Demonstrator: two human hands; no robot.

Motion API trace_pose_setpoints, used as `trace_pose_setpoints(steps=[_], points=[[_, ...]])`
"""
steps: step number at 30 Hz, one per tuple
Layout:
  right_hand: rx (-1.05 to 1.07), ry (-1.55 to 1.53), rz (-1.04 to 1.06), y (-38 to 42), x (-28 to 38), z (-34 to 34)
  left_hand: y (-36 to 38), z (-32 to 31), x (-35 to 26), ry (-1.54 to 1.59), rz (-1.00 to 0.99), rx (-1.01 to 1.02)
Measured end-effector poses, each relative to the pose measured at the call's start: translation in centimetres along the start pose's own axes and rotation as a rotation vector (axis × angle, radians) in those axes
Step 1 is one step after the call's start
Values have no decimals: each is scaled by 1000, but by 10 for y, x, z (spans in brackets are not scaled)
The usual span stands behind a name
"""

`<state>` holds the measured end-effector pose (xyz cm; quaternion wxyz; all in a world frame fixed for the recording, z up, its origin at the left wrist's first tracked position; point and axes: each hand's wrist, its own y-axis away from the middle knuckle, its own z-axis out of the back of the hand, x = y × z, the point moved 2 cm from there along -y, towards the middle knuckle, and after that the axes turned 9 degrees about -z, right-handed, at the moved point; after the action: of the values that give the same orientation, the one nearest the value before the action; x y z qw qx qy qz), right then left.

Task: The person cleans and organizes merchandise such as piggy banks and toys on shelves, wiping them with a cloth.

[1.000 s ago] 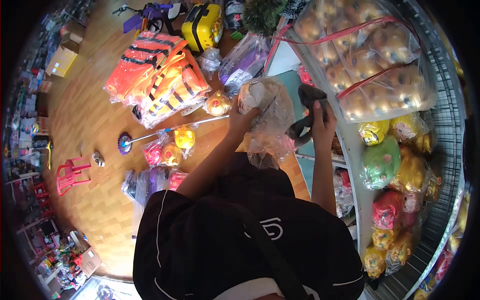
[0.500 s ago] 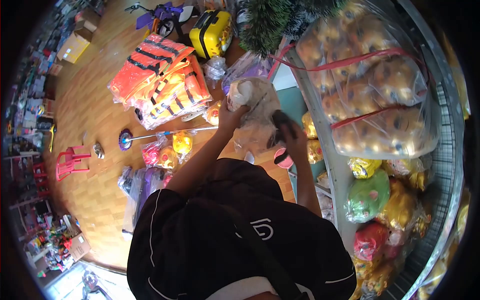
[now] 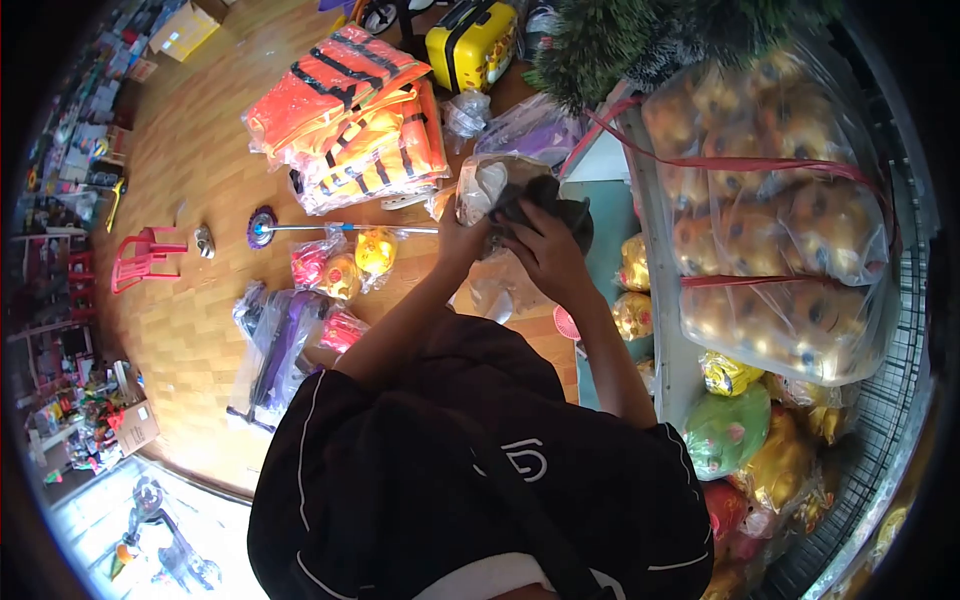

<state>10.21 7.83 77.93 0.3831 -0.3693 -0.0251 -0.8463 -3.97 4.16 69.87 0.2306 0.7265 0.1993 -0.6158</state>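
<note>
My left hand point(image 3: 462, 243) is closed on the near-left side of a clear plastic-wrapped package point(image 3: 482, 188), with something whitish showing inside. A dark, soft-looking cloth point(image 3: 573, 218) is bunched under my right hand point(image 3: 545, 252), whose fingers bend over it. The cloth lies against the package's right part and covers much of it. Both hands are raised in front of my chest. Loose clear plastic hangs below the package, between my forearms.
Orange vests point(image 3: 345, 120) in plastic are piled ahead, beside a yellow suitcase point(image 3: 470, 45). A mop point(image 3: 262, 227) lies on the wooden floor. At right, a shelf point(image 3: 665, 340) carries bagged golden figures point(image 3: 740, 225). A red chair point(image 3: 145, 258) stands far left.
My right hand has moved left and inward, bringing the dark cloth from beside the package onto it. My left hand keeps its hold. The camera view has shifted.
</note>
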Motion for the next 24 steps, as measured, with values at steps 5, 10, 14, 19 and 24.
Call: trace_pose_setpoints(steps=[5, 10, 14, 19, 24], points=[[-60, -95, -96, 19, -6, 19, -14, 13, -11, -64, -59, 49], [-378, -1385, -397, 18, -19, 53, -40, 26, -16, 614, 373, 91], [-298, -1910, -321, -2, -34, 17, -34, 25, -57, 829, 535, 283], [-243, -1387, -589, -11, -58, -99, -33, 15, -61, 814, 487, 330], [-33, -1712, -534, -13, -46, -99, -52, 34, -50, 516, 99, 232]])
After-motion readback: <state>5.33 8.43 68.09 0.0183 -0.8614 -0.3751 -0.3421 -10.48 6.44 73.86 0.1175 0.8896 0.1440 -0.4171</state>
